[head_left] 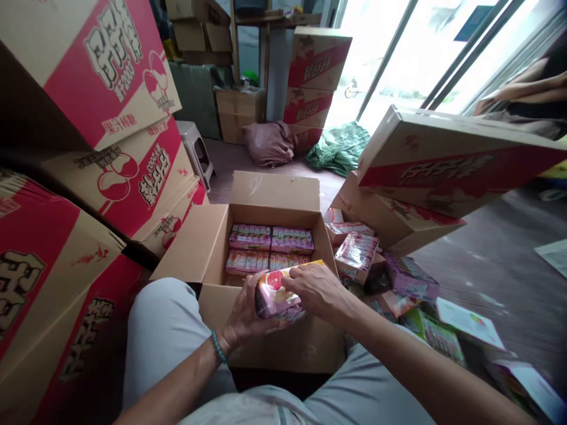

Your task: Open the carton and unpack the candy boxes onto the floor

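Between my hands, above the near edge of an open carton (275, 188), is a small plastic-wrapped box (272, 295) in purple and pink with a red fruit picture. My left hand (243, 313), with a green bead bracelet at the wrist, wraps round its left end and underside. The fingers of my right hand (316, 289) are curled onto its top and right side; their tips are partly hidden. Inside the carton, wrapped packs (292, 239) with purple and pink sides stand in two rows. The box in my hands covers part of the front row.
Stacked red-and-tan cartons (146, 177) rise close on the left. To the right, loose packs (357, 254) and flat printed cards (469, 321) lie on the floor beside a leaning carton (456, 165). A grey stool (195, 150) and a brown sack (270, 143) stand beyond. Another person's arm (522, 91) shows far right.
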The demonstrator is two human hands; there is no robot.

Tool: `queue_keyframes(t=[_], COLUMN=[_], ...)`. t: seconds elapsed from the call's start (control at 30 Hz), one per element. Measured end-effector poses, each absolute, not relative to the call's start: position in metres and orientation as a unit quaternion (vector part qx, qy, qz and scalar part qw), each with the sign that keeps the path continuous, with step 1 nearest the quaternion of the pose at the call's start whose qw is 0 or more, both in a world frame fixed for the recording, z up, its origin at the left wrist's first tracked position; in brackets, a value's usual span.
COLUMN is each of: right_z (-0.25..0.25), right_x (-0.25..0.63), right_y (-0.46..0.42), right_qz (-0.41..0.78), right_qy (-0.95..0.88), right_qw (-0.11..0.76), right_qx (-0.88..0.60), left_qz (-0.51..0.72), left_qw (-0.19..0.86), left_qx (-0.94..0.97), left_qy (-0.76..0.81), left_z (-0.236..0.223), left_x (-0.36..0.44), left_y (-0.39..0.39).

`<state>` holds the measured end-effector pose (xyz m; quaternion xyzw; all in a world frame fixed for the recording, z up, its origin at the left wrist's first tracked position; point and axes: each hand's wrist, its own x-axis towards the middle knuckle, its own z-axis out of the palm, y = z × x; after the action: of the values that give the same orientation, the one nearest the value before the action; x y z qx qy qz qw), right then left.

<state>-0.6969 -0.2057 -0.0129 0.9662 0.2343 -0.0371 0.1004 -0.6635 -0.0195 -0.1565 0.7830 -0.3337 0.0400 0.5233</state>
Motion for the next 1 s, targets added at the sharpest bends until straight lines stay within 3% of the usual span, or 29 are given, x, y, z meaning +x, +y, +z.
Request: queue_keyframes(t=[0.17,0.27,0.4,0.6,0.67,0.73,0.9,1.0], right_z=[-0.009,0.000,0.005,-0.013,-0.018,-0.019,-0.011,-0.007], right_x=[-0.691,-0.695,-0.697,-0.696,-0.697,-0.698,-0.698,-0.696], right_y=[-0.251,-0.274,-0.254,-0.226,-0.228,-0.227,-0.204,-0.194], right_qz=[-0.090,-0.097,-0.076,-0.188,-0.197,-0.163,-0.096,-0.124], right_qy=[0.164,0.103,0.119,0.067,0.041,0.050,0.180,0.240], right_qw=[0.160,0.138,-0.026,-0.372,-0.403,-0.342,-0.015,0.067], right_qx=[0.969,0.980,0.990,0.907,0.893,0.924,0.979,0.961], left_qz=[0.045,0.028,0.035,0.074,0.085,0.088,0.109,0.131], left_qw=[0.553,0.554,0.531,0.520,0.520,0.515,0.507,0.511], left_qx=[0.762,0.753,0.761,0.765,0.763,0.765,0.761,0.737], left_qy=[-0.334,-0.355,-0.370,-0.372,-0.374,-0.377,-0.390,-0.422], left_z=[-0.157,-0.159,-0.159,-0.161,-0.162,-0.163,-0.162,-0.163], left_x=[-0.661,-0.657,-0.653,-0.655,-0.655,-0.655,-0.655,-0.656], left_y=[-0.015,-0.013,-0.014,-0.013,-0.013,-0.013,-0.015,-0.015])
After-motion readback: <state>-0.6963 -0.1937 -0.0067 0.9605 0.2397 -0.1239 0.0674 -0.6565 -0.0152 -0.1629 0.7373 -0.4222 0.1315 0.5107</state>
